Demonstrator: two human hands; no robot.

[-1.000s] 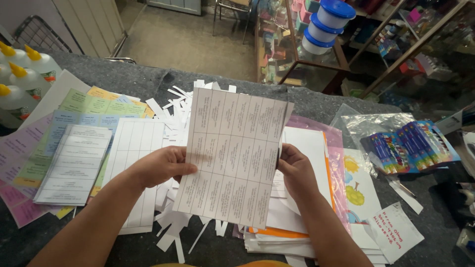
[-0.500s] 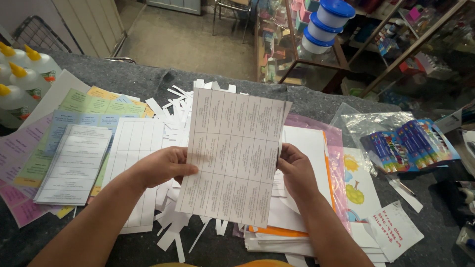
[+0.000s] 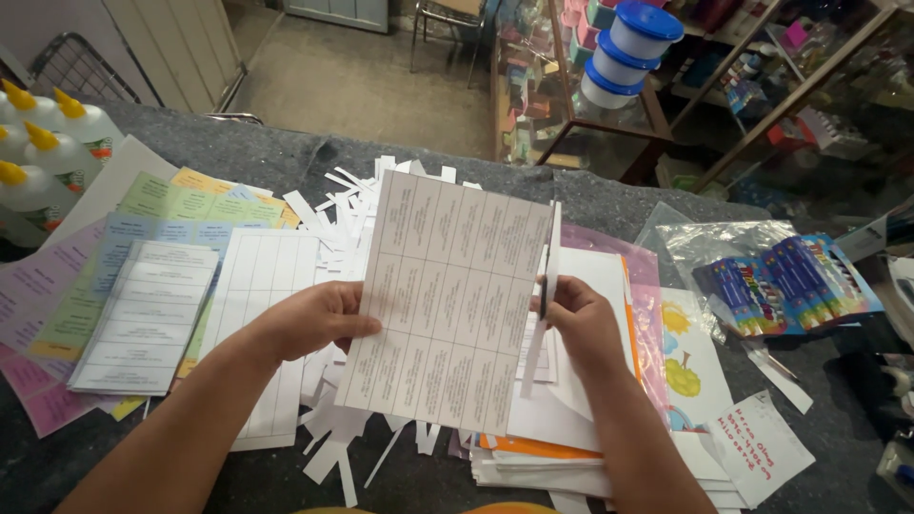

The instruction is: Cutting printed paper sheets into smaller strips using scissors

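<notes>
We held a printed sheet (image 3: 443, 305) | left hand (image 3: 309, 319) fingers pinched its edge | right hand (image 3: 583, 319) fingers gripped scissors (image 3: 546, 276) | above paper scraps (image 3: 333, 447) on the counter (image 3: 286, 157)

White glue bottles with yellow caps (image 3: 43, 157) stand at the counter's (image 3: 286, 157) far left edge. Beside them lie overlapping coloured printed sheets (image 3: 167, 205) and a white gridded sheet (image 3: 257, 286). Cut paper strips (image 3: 338, 205) scatter around the middle of the grey counter. Toward the right edge, a clear plastic bag of blue packets (image 3: 781, 281) rests near a handwritten note (image 3: 757, 447). Beyond the far edge, stacked blue-lidded tubs (image 3: 628, 48) sit on a shelf.
</notes>
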